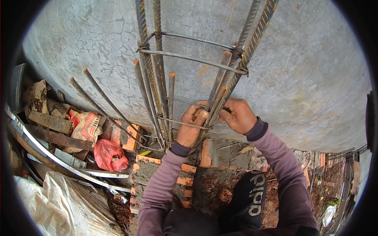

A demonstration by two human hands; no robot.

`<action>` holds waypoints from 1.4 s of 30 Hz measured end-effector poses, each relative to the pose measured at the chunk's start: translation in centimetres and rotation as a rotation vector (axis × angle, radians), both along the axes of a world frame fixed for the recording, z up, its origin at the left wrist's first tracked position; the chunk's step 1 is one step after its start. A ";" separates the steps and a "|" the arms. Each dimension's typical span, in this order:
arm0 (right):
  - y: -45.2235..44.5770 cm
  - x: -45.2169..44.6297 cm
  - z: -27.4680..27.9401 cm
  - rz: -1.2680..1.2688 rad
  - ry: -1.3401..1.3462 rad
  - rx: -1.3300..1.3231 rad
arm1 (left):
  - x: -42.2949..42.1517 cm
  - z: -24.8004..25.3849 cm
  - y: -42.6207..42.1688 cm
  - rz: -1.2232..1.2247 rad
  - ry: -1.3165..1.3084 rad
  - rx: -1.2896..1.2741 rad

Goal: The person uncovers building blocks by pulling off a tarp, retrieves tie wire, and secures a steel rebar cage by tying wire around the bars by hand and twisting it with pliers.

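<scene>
Upright ribbed steel rebars (258, 35) stand before a grey wall, two on the right and two on the left (158, 59). A bent-steel stirrup (193, 57) rings them above; another stirrup (183, 123) sits lower, at hand height. My left hand (191, 125) is closed against the left side of the right-hand bars, thumb and fingers curled in by the lower stirrup. On the other side of those bars, my right hand (239, 115) is closed, with thumb and forefinger drawn together. Whatever lies between the fingers of either hand is hidden or too thin to make out.
Shorter rebar stubs (171, 94) rise among the bars, and two more rods (104, 114) lean at left. Mortared brickwork (147, 171) lies below. To the left are a red plastic bag (110, 155), a torn paper sack (86, 125), metal strips and a white sheet (65, 204).
</scene>
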State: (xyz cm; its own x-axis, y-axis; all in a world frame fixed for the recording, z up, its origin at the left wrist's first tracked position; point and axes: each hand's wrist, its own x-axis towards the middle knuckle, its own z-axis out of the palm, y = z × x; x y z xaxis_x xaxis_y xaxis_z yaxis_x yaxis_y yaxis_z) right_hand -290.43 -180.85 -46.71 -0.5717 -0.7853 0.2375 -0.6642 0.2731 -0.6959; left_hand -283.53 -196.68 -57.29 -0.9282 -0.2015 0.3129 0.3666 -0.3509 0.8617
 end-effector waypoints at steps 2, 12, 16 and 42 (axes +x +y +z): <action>-0.1 0.0 -0.8 -0.059 -0.244 -0.122 | -0.4 -0.7 -0.3 -0.007 -0.047 0.022; -1.4 1.8 -3.8 -0.359 -0.636 -0.570 | -0.2 -0.7 -0.4 0.006 -0.039 0.002; -0.5 1.5 -4.0 -0.367 -0.771 -0.533 | -0.4 -1.3 -0.6 -0.014 -0.021 -0.028; 1.5 -0.8 -3.2 -0.034 -0.515 -0.090 | -0.5 -1.3 -0.6 -0.023 -0.031 -0.003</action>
State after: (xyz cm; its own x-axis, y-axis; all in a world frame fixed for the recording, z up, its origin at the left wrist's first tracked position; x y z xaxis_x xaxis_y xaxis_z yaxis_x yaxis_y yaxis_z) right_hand -291.28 -179.32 -49.88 -0.6573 -0.7535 -0.0159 -0.2210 0.2128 -0.9518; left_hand -284.00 -197.23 -58.62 -0.9418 -0.1789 0.2846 0.3316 -0.3564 0.8735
